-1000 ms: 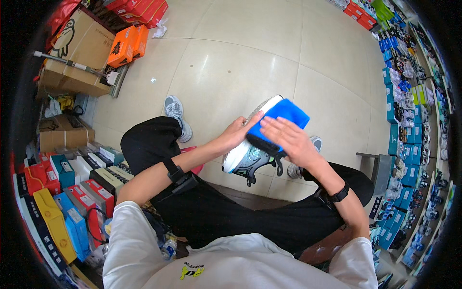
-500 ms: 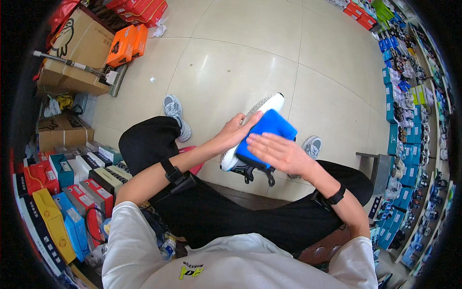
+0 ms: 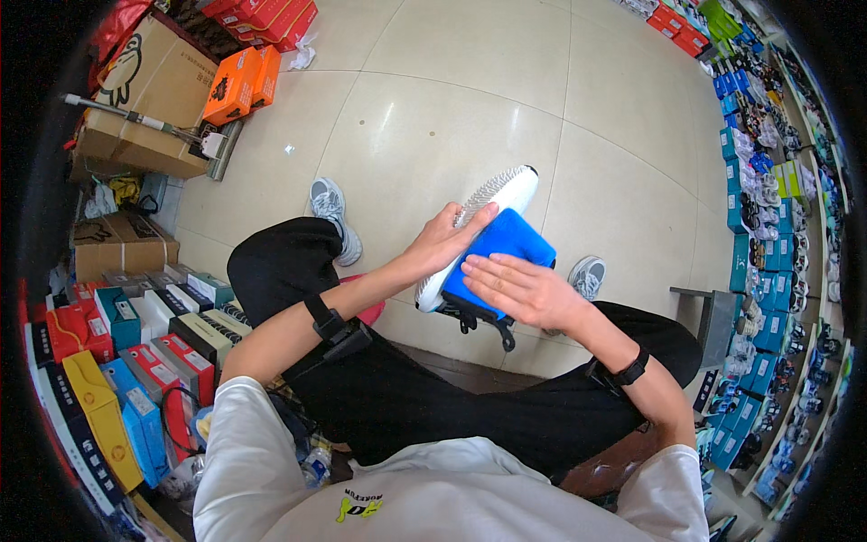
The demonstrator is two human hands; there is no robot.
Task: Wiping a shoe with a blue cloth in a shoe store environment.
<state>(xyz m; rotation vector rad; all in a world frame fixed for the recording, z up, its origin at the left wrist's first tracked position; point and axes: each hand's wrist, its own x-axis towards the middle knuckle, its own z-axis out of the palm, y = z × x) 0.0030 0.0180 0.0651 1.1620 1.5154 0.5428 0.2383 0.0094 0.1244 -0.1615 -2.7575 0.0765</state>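
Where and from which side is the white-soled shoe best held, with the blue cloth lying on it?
Probably mid-length on the shoe, around its textured sole, coming from the person's left, where the left hand holds it. That sole faces left and offers a long edge to wrap, while the blue cloth and flat right hand cover much of the other side.

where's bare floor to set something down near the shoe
The widest free patch is the tile floor beyond the held shoe, between the orange boxes and the teal boxes. A smaller one lies between the right-foot sneaker and the gray stand. It's crowded at lower left, packed with shoeboxes, and at far right.
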